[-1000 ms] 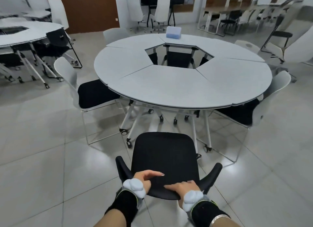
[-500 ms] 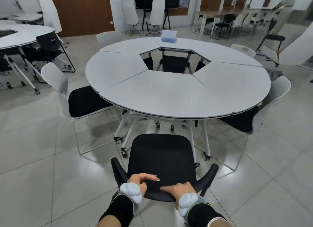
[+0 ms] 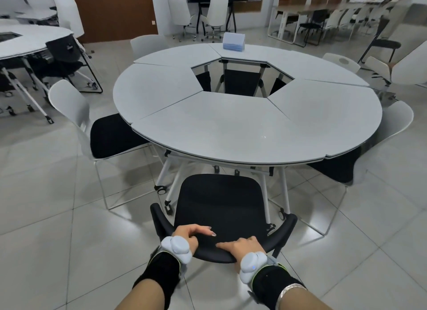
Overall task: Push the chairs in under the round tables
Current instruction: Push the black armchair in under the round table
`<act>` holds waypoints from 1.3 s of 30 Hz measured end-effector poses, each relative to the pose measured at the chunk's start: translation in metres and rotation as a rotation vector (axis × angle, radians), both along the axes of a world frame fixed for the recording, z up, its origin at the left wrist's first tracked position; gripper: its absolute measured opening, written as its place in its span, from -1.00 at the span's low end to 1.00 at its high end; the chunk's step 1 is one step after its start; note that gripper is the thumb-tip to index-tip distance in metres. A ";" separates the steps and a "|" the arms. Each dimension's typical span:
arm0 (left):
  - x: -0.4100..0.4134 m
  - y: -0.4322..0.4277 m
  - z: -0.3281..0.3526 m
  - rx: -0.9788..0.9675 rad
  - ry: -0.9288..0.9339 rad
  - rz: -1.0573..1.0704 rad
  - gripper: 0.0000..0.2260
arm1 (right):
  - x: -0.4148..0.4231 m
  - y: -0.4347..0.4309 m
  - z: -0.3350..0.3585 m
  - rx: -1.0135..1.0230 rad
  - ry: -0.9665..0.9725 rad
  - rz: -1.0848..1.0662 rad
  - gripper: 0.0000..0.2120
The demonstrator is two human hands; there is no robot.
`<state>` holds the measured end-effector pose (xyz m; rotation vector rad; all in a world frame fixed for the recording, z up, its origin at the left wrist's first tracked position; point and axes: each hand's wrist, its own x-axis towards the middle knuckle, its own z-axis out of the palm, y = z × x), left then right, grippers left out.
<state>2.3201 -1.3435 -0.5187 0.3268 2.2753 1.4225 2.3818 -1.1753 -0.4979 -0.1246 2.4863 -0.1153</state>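
Note:
A black chair [image 3: 221,201] with curved armrests stands right in front of me, its seat facing the round grey table [image 3: 231,129]. The seat's front edge lies just short of the table's rim. My left hand [image 3: 190,235] grips the top of the chair's backrest on the left. On the right of the same backrest edge my right hand [image 3: 242,246] is closed. Both wrists carry grey sensor pods and black bands.
A white chair with a black seat [image 3: 101,129] is partly under the table at left, another [image 3: 379,148] at right. More white chairs stand at the far side. A blue box [image 3: 233,41] sits on the table. A second round table [image 3: 30,39] is at far left.
The black chair and I have moved forward toward the table; its seat is now close to the rim. Both hands keep their hold on the backrest.

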 end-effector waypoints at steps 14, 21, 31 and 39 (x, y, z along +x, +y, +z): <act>-0.042 0.021 -0.006 -0.077 0.012 0.044 -0.38 | -0.043 0.017 -0.006 0.023 0.040 0.011 -0.43; -0.056 0.033 -0.005 -0.205 0.093 0.049 -0.32 | -0.064 0.025 -0.007 0.029 0.051 0.007 -0.46; -0.082 0.054 -0.002 -0.542 0.111 -0.084 -0.88 | -0.097 0.038 -0.005 0.017 0.084 -0.010 -0.44; -0.105 0.066 -0.009 -0.593 0.105 -0.070 -0.88 | -0.119 0.049 -0.005 0.014 0.077 -0.001 -0.45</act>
